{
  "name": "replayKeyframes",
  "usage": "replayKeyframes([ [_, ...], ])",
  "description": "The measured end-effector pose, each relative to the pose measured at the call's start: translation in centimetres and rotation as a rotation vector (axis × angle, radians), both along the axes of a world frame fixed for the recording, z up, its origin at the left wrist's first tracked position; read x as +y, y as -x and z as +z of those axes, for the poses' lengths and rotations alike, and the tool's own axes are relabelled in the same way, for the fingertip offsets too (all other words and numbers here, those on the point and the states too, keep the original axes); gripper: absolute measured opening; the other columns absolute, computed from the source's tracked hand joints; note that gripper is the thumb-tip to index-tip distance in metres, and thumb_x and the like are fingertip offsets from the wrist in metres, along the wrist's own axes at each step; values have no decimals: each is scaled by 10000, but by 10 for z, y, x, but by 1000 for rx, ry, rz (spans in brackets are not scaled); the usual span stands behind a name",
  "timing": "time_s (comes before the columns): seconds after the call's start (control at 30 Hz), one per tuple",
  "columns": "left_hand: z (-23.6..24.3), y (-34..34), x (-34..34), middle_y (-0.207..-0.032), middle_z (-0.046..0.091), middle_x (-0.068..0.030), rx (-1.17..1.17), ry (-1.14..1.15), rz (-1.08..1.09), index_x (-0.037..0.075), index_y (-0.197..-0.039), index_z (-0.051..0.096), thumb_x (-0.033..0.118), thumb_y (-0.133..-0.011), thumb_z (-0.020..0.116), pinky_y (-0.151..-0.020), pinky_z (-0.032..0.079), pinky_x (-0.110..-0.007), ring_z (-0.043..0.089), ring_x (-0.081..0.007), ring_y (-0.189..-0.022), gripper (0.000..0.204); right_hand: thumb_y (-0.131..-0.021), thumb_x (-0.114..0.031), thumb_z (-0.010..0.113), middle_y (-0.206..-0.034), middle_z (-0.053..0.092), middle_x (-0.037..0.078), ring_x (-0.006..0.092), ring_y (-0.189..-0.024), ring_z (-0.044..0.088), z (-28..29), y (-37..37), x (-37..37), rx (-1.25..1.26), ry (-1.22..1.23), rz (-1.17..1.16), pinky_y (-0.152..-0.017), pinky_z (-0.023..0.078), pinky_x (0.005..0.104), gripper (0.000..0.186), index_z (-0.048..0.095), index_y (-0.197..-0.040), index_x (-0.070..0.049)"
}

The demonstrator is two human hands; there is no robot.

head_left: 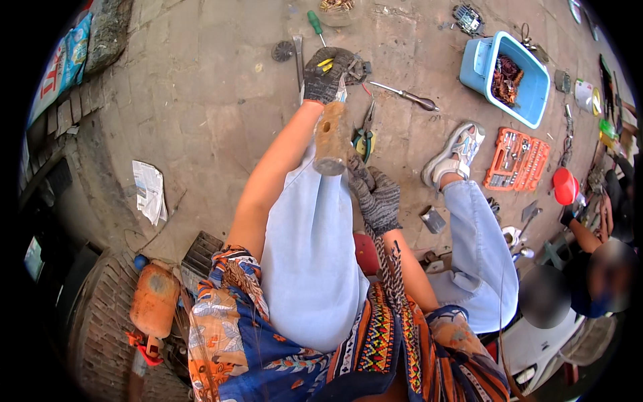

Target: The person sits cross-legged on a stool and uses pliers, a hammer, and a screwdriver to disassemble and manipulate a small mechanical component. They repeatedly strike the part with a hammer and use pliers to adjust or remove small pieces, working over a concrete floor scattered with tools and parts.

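Note:
My left hand (323,75), in a dark glove, is closed on a small dark metal part (360,70) on the ground beyond my knee, with something yellow (326,65) among the fingers. My gloved right hand (376,195) grips a hammer (330,141), whose rusty head is raised between my legs, just below the left hand. Pliers with yellow-green handles (364,143) lie beside the hammer head. A screwdriver (420,102) lies to the right, a green-handled screwdriver (315,24) beyond, and a flat metal bar (299,53) left of the hand.
A blue tub of scrap (470,67), an orange socket set (499,161) and a red bowl (564,186) are at the right. Another person (584,234) crouches at the right edge. Newspaper (149,191) and an orange tank (154,298) are at the left.

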State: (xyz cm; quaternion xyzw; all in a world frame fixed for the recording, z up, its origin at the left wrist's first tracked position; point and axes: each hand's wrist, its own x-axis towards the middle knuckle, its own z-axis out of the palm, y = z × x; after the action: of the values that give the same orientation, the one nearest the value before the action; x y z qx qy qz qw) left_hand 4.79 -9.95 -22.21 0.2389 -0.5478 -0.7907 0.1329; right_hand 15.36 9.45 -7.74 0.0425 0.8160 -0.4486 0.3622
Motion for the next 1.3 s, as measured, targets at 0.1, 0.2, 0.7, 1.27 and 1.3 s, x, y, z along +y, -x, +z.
replayKeyframes([
  [0.1, -8, 17, -17, -946, 663, -63, 33, 626, -34, 35, -949, 667, 56, -837, 614, -768, 491, -272, 621, -147, -845, 126, -843, -279, 639, -664, 564, 79, 130, -614, 508, -20, 1, 17, 65, -103, -154, -568, 425, 307, 316, 610, -853, 35],
  [0.2, -7, 29, -17, -962, 666, -61, -24, 454, -81, 37, -976, 666, 78, -845, 619, -756, 501, -267, 621, -129, -841, 144, -867, -419, 567, -633, 575, 148, 239, -568, 517, -48, 3, 49, 44, -290, -176, -572, 423, 364, 466, 601, -834, 45],
  [0.7, -11, 28, -13, -1035, 635, -106, 22, 786, -313, 60, -1038, 639, 77, -800, 612, -865, 469, -321, 594, -228, -973, 240, -881, -548, 440, -736, 584, 245, 387, -706, 561, -67, 6, 57, -19, -420, -178, -650, 423, 453, 594, 609, -882, 21],
  [1.27, -47, 42, -23, -1096, 591, -106, -348, 1401, -924, 191, -1092, 620, 100, -765, 561, -875, 457, -398, 574, -308, -1017, 345, -774, -302, 671, -1003, 595, 188, 337, -922, 584, -116, -23, 94, 550, -704, -39, -826, 462, 403, 399, 605, -1076, -51],
  [1.3, -45, 44, -22, -1087, 593, -104, -338, 1369, -936, 189, -1083, 623, 90, -760, 562, -872, 457, -395, 574, -307, -1013, 343, -774, -271, 672, -1005, 587, 189, 338, -930, 578, -110, -14, 80, 720, -684, 36, -831, 462, 399, 391, 595, -1084, -45],
])
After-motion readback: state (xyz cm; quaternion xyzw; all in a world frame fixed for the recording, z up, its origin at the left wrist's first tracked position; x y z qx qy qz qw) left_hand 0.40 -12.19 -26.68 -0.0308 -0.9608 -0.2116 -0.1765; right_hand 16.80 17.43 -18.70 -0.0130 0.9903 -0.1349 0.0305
